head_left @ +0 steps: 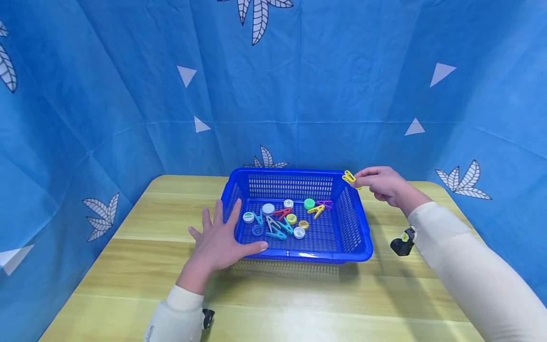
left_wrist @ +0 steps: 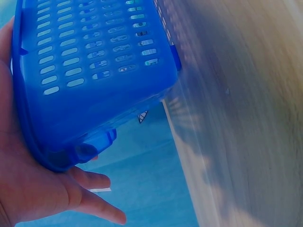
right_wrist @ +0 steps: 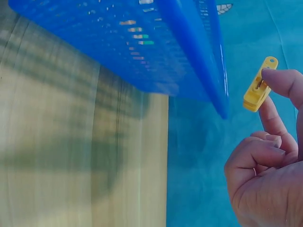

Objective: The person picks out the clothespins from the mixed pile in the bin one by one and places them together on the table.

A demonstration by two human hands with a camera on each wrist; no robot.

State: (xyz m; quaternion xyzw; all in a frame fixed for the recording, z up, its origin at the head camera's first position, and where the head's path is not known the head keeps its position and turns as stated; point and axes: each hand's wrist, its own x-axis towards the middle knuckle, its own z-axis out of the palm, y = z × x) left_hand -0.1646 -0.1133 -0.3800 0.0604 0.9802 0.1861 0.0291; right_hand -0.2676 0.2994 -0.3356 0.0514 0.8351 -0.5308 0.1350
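Note:
A blue plastic basket (head_left: pixel 295 255) with slotted walls stands on the table. My left hand (head_left: pixel 220 242) rests at its front left corner, fingers spread wide and thumb along the front rim; the left wrist view shows the palm (left_wrist: pixel 38 189) against the basket's rim (left_wrist: pixel 35 151). Above the far right corner, my right hand (head_left: pixel 382 184) pinches a yellow clothespin (head_left: pixel 349 177) between thumb and finger. In the right wrist view this clothespin (right_wrist: pixel 259 87) is beside the rim, apart from it, the other fingers curled in. Inside lie a red clothespin (head_left: pixel 282 213), a green bottle cap (head_left: pixel 309 204) and several others.
The wooden table (head_left: pixel 128 266) extends around the basket. A blue curtain (head_left: pixel 342 85) with leaf and triangle prints hangs behind and at both sides. Small black devices are worn at the right wrist (head_left: pixel 402 243) and left wrist (head_left: pixel 208 318).

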